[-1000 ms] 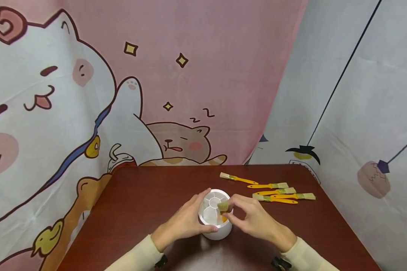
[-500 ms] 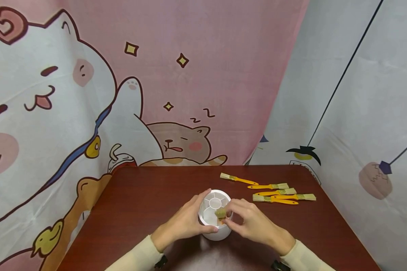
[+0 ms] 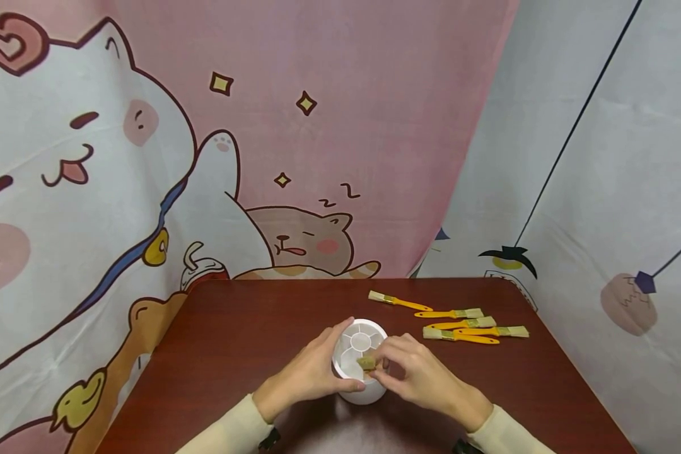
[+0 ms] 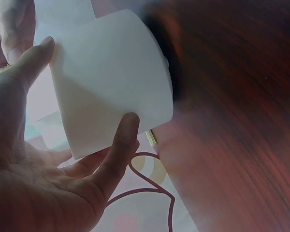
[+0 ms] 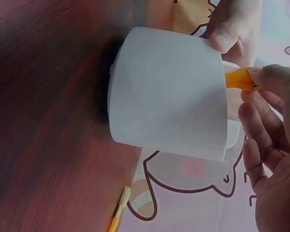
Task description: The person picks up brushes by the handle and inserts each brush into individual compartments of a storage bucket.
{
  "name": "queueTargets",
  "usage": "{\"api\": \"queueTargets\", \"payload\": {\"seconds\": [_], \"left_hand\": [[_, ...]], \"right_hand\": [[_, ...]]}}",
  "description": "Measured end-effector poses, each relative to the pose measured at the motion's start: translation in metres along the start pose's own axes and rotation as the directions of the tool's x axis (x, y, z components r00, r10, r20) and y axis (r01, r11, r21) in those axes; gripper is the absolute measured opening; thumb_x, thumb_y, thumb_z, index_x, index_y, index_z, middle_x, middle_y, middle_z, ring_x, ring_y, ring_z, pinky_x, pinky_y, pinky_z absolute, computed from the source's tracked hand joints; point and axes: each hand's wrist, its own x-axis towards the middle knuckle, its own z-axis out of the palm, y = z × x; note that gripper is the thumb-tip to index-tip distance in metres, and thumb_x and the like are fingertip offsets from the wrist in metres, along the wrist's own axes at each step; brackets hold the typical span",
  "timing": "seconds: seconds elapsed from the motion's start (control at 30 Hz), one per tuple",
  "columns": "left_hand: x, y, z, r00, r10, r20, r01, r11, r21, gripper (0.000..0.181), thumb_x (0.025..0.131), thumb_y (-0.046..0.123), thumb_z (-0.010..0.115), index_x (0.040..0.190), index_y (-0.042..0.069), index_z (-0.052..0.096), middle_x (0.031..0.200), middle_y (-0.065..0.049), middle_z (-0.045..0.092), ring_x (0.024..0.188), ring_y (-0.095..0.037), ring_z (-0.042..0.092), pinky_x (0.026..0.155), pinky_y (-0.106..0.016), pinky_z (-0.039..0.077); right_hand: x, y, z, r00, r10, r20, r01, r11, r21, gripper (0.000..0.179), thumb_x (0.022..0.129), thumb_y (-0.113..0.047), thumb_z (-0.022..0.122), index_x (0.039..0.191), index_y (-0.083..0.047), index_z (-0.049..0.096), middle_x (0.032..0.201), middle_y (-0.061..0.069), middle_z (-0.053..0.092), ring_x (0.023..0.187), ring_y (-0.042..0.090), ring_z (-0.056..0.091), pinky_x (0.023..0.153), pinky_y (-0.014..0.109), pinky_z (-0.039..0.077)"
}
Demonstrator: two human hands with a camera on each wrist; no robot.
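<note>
A white round organizer (image 3: 362, 397) with divided compartments stands on the table in front of me. My left hand (image 3: 306, 373) grips its left side, thumb near the front rim and fingers round the far side; the left wrist view shows fingers against the organizer's smooth wall (image 4: 111, 77). Between the thumb and fingers of my right hand (image 3: 420, 372) is a paintbrush (image 3: 366, 362), bristles upward, leaning over the rim. In the right wrist view, the orange handle of the paintbrush (image 5: 238, 79) goes down inside the organizer; its lower end is hidden.
Several yellow-handled paintbrushes lie at the back right of the dark red-brown table (image 3: 250, 321): one apart (image 3: 400, 301), the others close together, some overlapping (image 3: 459, 335). Behind the table hangs a pink cartoon curtain (image 3: 374, 126); a pale printed cloth (image 3: 590, 189) hangs on the right.
The right hand has lowered the paintbrush a little and shifted it left, so less orange handle shows above the rim. The left hand and organizer have stayed put.
</note>
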Motion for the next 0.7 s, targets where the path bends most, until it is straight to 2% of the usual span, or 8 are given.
{"api": "queueTargets", "payload": {"seconds": [0.3,0.5,0.7], "left_hand": [[0.0,0.001,-0.001,1.0,0.007,0.001,-0.007,1.0,0.01,0.125,0.071,0.069,0.092,0.17,0.038,0.021,0.141,0.0,0.06,0.118,-0.018,0.065,0.091,-0.038,0.058],[0.001,0.001,-0.002,1.0,0.006,0.015,-0.006,1.0,0.008,0.125,0.071,0.07,0.091,0.17,0.038,0.02,0.142,0.0,0.06,0.119,-0.017,0.065,0.091,-0.038,0.058],[0.002,0.0,-0.003,1.0,0.011,0.028,-0.011,1.0,0.005,0.126,0.072,0.07,0.09,0.17,0.039,0.019,0.143,-0.001,0.059,0.118,-0.016,0.065,0.091,-0.036,0.058]], "right_hand": [[-0.002,0.0,-0.001,1.0,0.01,-0.003,-0.01,1.0,-0.01,0.039,0.081,-0.021,0.095,0.111,-0.032,0.073,0.101,-0.021,0.069,0.086,0.007,0.062,0.081,0.017,0.045],[-0.003,0.001,-0.005,1.0,0.029,0.006,-0.029,1.0,-0.007,0.042,0.083,-0.024,0.095,0.117,-0.034,0.072,0.109,-0.024,0.069,0.09,0.007,0.063,0.081,0.02,0.048],[0.0,0.004,-0.011,1.0,0.001,-0.009,-0.001,1.0,0.014,0.042,0.085,-0.023,0.092,0.121,-0.033,0.073,0.109,-0.02,0.072,0.091,0.003,0.064,0.085,0.016,0.044]]}}
